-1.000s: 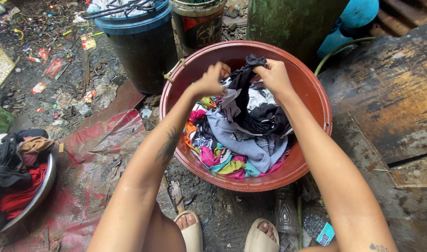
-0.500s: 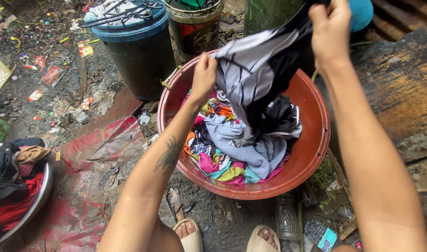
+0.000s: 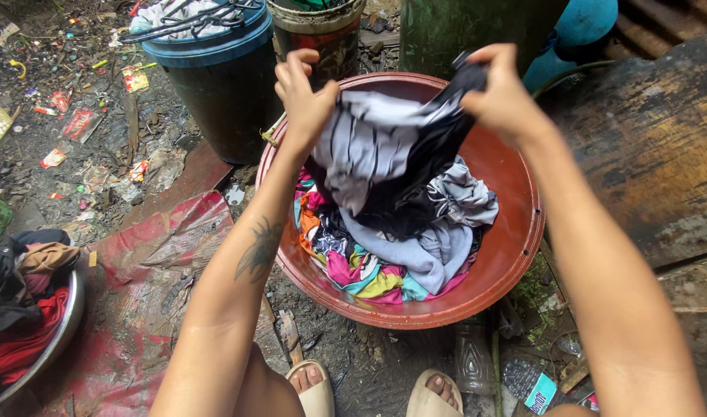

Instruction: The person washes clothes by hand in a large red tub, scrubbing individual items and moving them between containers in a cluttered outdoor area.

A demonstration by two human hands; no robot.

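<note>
Stretching between both hands, a black-and-grey striped garment (image 3: 384,154) is held above a red plastic basin (image 3: 515,239). One upper corner is pinched by the closed fingers of the left hand (image 3: 303,96), the opposite corner by those of the right hand (image 3: 504,93). Below the fingers the cloth hangs onto the mixed coloured laundry (image 3: 377,262) heaped in the basin.

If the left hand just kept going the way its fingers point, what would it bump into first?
The left hand points up and away from the person, gripping one edge of the black-and-white garment. Straight on, it would likely meet the dark bucket behind the red basin, though depth is hard to judge.
</note>
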